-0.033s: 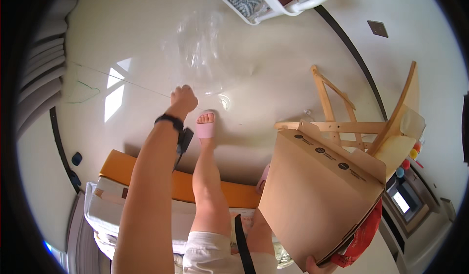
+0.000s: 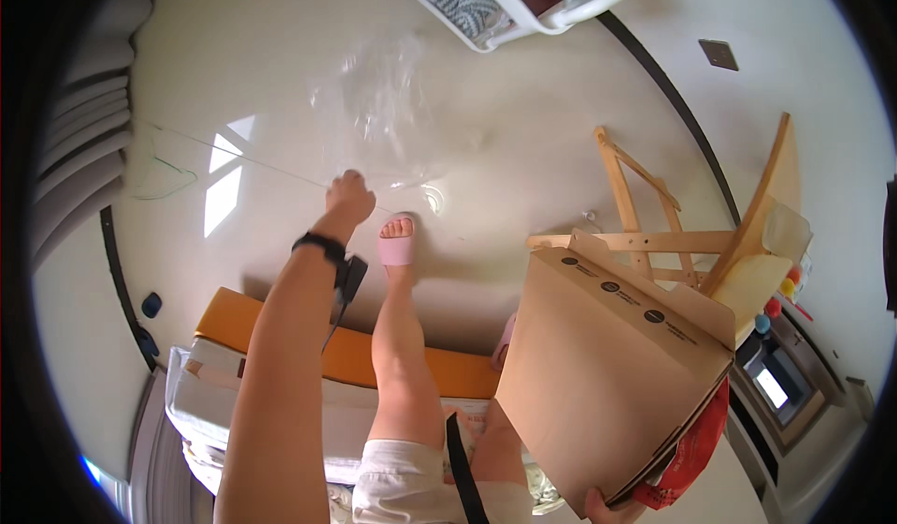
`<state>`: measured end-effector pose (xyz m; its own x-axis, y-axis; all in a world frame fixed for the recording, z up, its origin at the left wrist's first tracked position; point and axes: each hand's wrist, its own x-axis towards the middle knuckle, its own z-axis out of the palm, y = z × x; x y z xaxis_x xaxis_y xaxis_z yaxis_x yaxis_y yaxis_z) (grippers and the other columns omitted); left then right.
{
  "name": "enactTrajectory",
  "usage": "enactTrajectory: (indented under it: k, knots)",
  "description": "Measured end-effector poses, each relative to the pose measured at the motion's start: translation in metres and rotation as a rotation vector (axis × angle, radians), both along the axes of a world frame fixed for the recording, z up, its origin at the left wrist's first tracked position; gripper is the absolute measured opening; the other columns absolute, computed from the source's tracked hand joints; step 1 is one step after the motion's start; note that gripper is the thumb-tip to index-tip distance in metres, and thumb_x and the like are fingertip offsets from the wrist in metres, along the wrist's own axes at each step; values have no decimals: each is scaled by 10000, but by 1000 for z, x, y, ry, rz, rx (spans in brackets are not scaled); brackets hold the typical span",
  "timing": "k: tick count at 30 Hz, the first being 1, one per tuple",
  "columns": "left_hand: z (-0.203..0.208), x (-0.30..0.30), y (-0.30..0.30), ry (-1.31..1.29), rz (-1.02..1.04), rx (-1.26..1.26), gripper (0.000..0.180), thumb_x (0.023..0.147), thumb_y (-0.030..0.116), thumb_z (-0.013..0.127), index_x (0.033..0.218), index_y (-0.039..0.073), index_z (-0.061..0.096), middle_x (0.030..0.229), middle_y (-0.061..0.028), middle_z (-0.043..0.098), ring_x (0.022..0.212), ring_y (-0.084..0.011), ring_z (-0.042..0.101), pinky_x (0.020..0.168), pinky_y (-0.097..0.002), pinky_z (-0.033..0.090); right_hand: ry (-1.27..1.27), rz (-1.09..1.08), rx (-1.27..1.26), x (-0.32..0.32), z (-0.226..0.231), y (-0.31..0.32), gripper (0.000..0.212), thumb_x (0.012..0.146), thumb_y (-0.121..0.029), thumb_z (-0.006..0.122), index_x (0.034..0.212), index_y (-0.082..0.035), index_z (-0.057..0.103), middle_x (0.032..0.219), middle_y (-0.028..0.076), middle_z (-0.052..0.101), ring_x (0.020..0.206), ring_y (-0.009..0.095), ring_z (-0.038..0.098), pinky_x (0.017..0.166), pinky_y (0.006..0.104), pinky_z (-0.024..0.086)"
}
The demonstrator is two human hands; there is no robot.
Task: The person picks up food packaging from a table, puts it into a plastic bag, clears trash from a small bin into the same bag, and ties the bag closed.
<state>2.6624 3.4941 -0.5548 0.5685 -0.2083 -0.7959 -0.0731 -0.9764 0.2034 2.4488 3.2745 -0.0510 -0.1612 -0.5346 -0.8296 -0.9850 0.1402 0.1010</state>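
My left hand (image 2: 350, 197) reaches out over the floor with its fingers curled in; what they hold, if anything, is hidden. Just past its knuckles a crumpled sheet of clear plastic (image 2: 374, 103) spreads across the pale floor. A black band (image 2: 322, 246) circles my left wrist, with a small dark block (image 2: 350, 279) beside it. At the lower right my right hand (image 2: 612, 508), mostly out of view, grips the lower edge of a flattened brown cardboard box (image 2: 607, 374). A red package (image 2: 690, 454) sticks out from behind the box.
A wooden chair frame (image 2: 645, 242) stands beyond the box at right. A white rack (image 2: 505, 28) with things in it is at the top. Near my legs lies a long block with an orange side (image 2: 229, 318). Grey curtains (image 2: 93, 141) hang at left; a green cord (image 2: 173, 183) lies on the floor.
The view has shifted slightly. My left hand is a little lower in the picture, its fingers still curled. The right hand keeps its hold on the cardboard box.
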Motion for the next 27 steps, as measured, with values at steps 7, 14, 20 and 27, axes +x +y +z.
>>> enactTrajectory:
  k: [7, 14, 20, 27]
  knots:
    - [169, -26, 95, -413, 437, -490, 260, 772, 30, 522, 1031, 11, 542, 1103, -109, 460, 853, -215, 545, 712, -292, 473, -675, -36, -177, -12, 27, 7, 616, 647, -46, 658, 1154, 65, 326, 1044, 129, 510, 928, 183, 523, 792, 299, 427]
    - [395, -36, 124, -607, 659, -739, 124, 780, 10, 555, 900, 37, 573, 847, -38, 540, 772, -109, 507, 664, -213, 425, -917, 219, -17, -118, 77, -31, 636, 625, -63, 662, 1180, 33, 368, 1081, 114, 492, 969, 194, 502, 822, 314, 415]
    - [590, -111, 29, -1013, 324, -765, 195, 744, -36, 550, 931, 19, 554, 813, -43, 511, 736, -126, 481, 705, -231, 396, -1229, 508, -364, -204, 148, -64, 781, 580, -118, 689, 1249, 28, 313, 1188, 121, 416, 1094, 215, 417, 915, 328, 341]
    - [727, -228, -200, -920, -263, -1236, 221, 732, -80, 520, 931, 11, 550, 800, -66, 495, 737, -161, 480, 696, -251, 395, -1381, 42, -690, -392, 177, -119, 689, 588, -66, 645, 1202, 43, 352, 1169, 135, 430, 1062, 206, 448, 900, 322, 363]
